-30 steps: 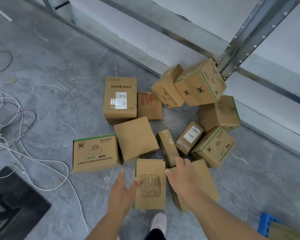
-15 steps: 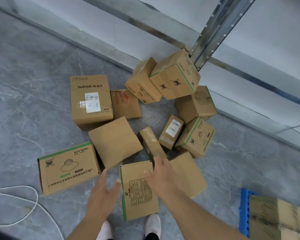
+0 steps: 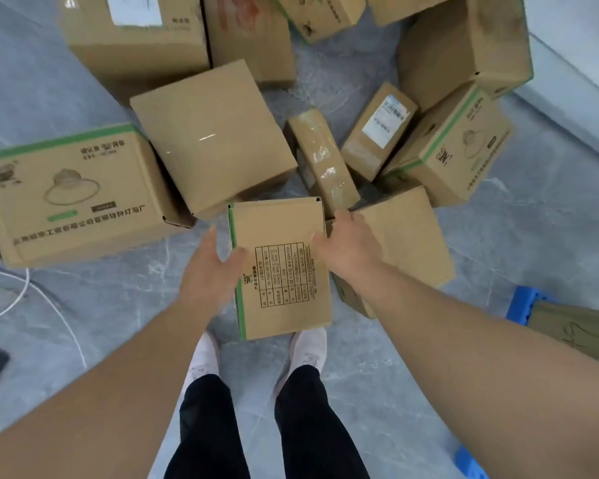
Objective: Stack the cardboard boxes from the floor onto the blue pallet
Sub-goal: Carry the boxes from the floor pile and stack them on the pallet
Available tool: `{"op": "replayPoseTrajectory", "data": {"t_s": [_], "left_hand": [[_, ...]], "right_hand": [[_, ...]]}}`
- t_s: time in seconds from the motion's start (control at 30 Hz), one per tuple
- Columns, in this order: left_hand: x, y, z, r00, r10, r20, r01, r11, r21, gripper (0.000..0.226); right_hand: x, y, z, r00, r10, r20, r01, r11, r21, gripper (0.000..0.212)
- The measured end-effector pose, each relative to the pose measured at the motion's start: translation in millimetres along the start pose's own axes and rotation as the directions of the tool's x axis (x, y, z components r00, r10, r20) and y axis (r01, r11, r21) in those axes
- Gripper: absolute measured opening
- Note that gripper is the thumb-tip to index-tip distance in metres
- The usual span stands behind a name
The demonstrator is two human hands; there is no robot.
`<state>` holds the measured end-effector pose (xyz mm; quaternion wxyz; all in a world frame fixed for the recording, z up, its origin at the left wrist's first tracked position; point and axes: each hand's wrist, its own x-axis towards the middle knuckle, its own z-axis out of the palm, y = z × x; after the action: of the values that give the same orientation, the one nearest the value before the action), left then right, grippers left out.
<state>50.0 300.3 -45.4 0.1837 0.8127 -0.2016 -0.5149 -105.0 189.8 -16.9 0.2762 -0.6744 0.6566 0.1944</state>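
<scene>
Head view, looking straight down, and both hands are on the job. Left hand point(image 3: 211, 271) sits against the green-edged side of the small printed box point(image 3: 280, 271), thumb hooked over the top face, fingers reaching down the side wall. Right hand point(image 3: 348, 245) mirrors it on the opposite edge, thumb on top, fingers tucked into the gap beside the neighbouring plain box point(image 3: 405, 243). Two hands clamped on one box from either side: that reads as a squeeze grip, chosen because the box is too wide for one palm. It sits on the floor just ahead of the person's shoes point(image 3: 203, 357); whether it has left the ground yet, I can't say.

Moving outward, the pile crowds in close. A taped narrow box point(image 3: 322, 160) and a larger plain carton point(image 3: 211, 136) sit right behind it, and the big lamp-printed carton point(image 3: 73, 195) lies off to the left. Taking the nearest box first makes sense, since nothing leans on it.

Over at the right edge, a corner of the blue pallet point(image 3: 523, 305) peeks out, with one box point(image 3: 574, 330) already resting on it. My read: an early stage, with most boxes yet to move.
</scene>
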Motion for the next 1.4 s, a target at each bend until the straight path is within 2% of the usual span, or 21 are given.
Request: {"op": "replayPoseTrajectory", "data": {"t_s": [0.23,0.43,0.53,0.67,0.8,0.97,1.0,1.13,1.27,1.4], "left_hand": [[63.7,1.8,29.9,0.998,-0.059,0.011,0.06,0.995,-0.078,0.043],[71.5,0.0,36.7,0.988,-0.157,-0.017,0.147,0.954,-0.261,0.061],[54.1,-3.7,30.4,0.992,-0.129,0.005,0.124,0.941,-0.315,0.067],[19.1,-7.5,20.9,0.994,-0.093,-0.062,0.064,0.927,-0.369,0.066],[-18.3,-29.2,24.9,0.989,-0.145,-0.035,0.128,0.946,-0.297,0.064],[-55.5,-70.7,34.5,0.991,-0.133,0.015,0.134,0.974,-0.181,0.035],[-64.9,-82.2,37.1,0.99,-0.137,0.034,0.14,0.975,-0.174,0.031],[-96.7,-118.5,49.9,0.987,-0.159,0.03,0.162,0.961,-0.226,0.036],[-110.5,-134.5,67.4,0.986,-0.164,0.006,0.162,0.966,-0.201,0.02],[-109.6,-147.5,82.2,0.99,-0.127,0.055,0.135,0.975,-0.177,0.035]], "right_hand": [[64.7,-2.0,35.5,0.992,0.019,0.125,-0.05,0.968,0.247,0.057],[66.8,2.9,47.7,0.992,-0.003,0.129,-0.043,0.935,0.353,0.069],[49.0,9.0,42.4,0.991,-0.024,0.134,-0.035,0.909,0.416,0.076],[8.5,18.1,37.6,0.992,-0.031,0.123,-0.028,0.891,0.453,0.071],[-35.2,34.8,52.7,0.987,-0.001,0.163,-0.066,0.914,0.401,0.054],[-90.7,58.5,80.2,0.994,0.005,0.11,-0.051,0.903,0.427,0.039],[-101.6,61.9,88.8,0.993,0.005,0.12,-0.057,0.898,0.436,0.039],[-134.3,76.9,118.4,0.983,0.035,0.178,-0.116,0.876,0.469,0.05],[-153.4,96.8,144.0,0.968,0.1,0.228,-0.197,0.868,0.455,0.038],[-160.7,114.8,165.3,0.965,0.101,0.242,-0.204,0.867,0.454,0.043]]}}
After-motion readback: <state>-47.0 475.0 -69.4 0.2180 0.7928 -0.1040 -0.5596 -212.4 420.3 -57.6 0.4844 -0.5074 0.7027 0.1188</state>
